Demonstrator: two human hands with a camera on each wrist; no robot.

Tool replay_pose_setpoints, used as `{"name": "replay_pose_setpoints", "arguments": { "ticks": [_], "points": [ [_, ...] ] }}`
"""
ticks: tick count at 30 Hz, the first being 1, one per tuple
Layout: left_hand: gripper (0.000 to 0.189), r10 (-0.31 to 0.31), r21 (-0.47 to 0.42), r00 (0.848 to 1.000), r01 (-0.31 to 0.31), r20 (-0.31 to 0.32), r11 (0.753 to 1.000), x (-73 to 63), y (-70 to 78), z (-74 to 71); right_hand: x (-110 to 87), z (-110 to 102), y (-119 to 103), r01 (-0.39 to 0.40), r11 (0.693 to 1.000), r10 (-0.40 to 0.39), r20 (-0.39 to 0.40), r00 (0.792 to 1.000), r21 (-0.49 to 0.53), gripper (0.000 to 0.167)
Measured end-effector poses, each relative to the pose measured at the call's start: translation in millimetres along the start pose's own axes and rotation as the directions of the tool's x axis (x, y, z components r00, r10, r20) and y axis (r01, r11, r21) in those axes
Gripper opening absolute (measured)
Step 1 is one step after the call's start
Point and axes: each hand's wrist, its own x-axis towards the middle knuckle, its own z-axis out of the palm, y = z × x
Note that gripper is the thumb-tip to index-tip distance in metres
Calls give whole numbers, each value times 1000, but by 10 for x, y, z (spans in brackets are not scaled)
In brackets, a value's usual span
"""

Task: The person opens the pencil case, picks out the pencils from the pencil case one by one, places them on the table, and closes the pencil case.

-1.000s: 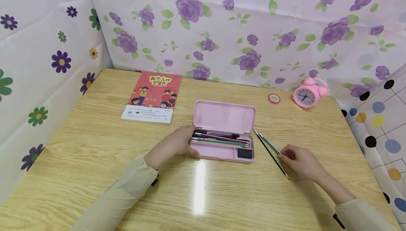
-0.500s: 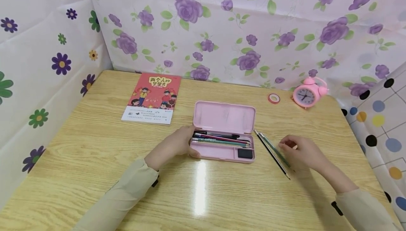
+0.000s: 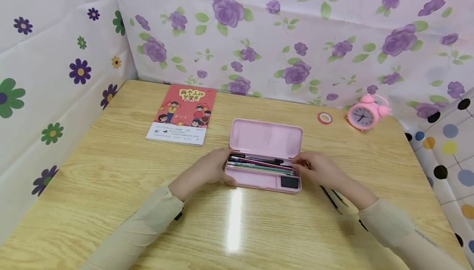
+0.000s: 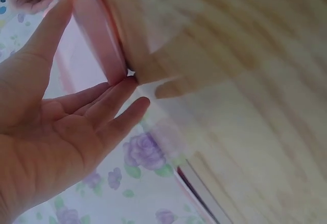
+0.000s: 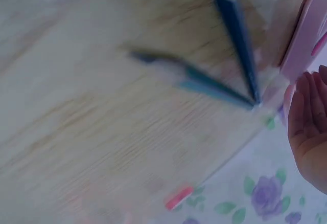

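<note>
A pink pencil case [image 3: 255, 178] lies on the table, lid raised towards the back. Pens and pencils [image 3: 259, 164] fill its rear part; a black block [image 3: 289, 182] sits in the front right compartment. My left hand [image 3: 212, 167] grips the case's left end, thumb in front and fingers behind. At the right end, my right hand [image 3: 322, 171] has thumb and forefinger by the pencil tips; in the right wrist view its fingers [image 5: 306, 106] look fairly straight. A dark pencil [image 3: 331, 199] and a green pencil [image 3: 338, 197] lie partly hidden under the right forearm.
A red picture book [image 3: 185, 113] lies at the back left. A roll of pink tape [image 3: 325, 118] and a pink alarm clock [image 3: 364, 113] stand at the back right. Flowered cloth [image 3: 266, 39] hangs behind the wooden table [image 3: 129, 159].
My right hand has let go of the green pencil beside the dark one and moved left to the case's right end. The left hand stays on the case. The head view has shifted slightly.
</note>
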Motion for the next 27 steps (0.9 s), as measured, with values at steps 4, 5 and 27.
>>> {"name": "replay_pose_setpoints", "arguments": {
  "ticks": [4,5,27],
  "points": [
    [93,0,-27,1000,0,-11,1000,7,-18,17,70,115,-152,44,999,-43,-48,998,8,10],
    [93,5,-33,1000,-5,-17,999,11,-20,19,87,145,-184,58,998,-58,-67,996,3,10],
    [86,28,-178,998,-36,-50,983,57,-45,35,308,268,-336,136,987,-136,4,991,-84,7]
  ]
}}
